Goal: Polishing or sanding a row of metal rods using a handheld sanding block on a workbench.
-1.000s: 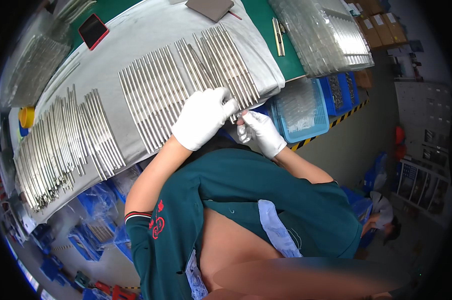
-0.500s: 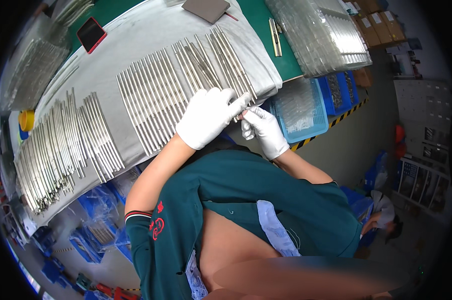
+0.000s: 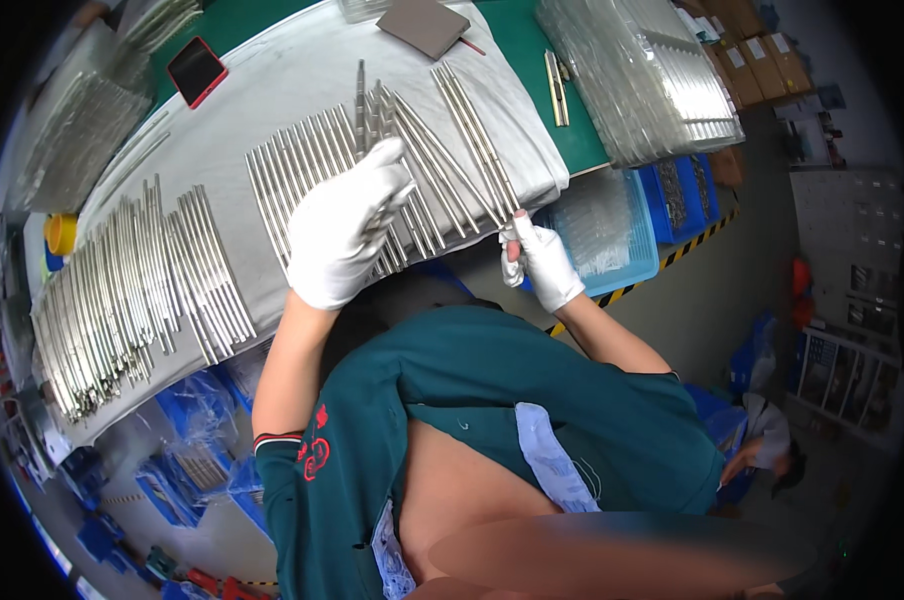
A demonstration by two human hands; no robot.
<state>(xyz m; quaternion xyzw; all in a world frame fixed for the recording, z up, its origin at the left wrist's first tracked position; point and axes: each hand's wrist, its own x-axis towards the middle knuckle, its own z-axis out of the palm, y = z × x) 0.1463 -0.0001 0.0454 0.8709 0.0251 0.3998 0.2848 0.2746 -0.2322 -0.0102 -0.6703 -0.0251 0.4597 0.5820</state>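
Observation:
Rows of thin metal rods (image 3: 162, 290) lie side by side on a grey cloth (image 3: 272, 80) over a green table (image 3: 517, 40). My left hand (image 3: 344, 235), in a white glove, is closed around several rods (image 3: 364, 105) whose far ends stick out past the neighbouring row. My right hand (image 3: 542, 262), also gloved, sits at the cloth's near right corner. Its fingertips pinch the near end of a rod (image 3: 472, 150) in the right-most group.
A red phone (image 3: 197, 70) and a grey flat pad (image 3: 427, 22) lie at the far side. Clear plastic trays (image 3: 652, 75) are stacked at right, two brass-coloured rods (image 3: 555, 75) beside them. Blue bins (image 3: 617, 235) stand below the table edge. Another person (image 3: 767, 455) crouches lower right.
My left hand has moved left, away from my right hand, and now grips a bundle of rods. My right hand has stayed at the cloth's corner.

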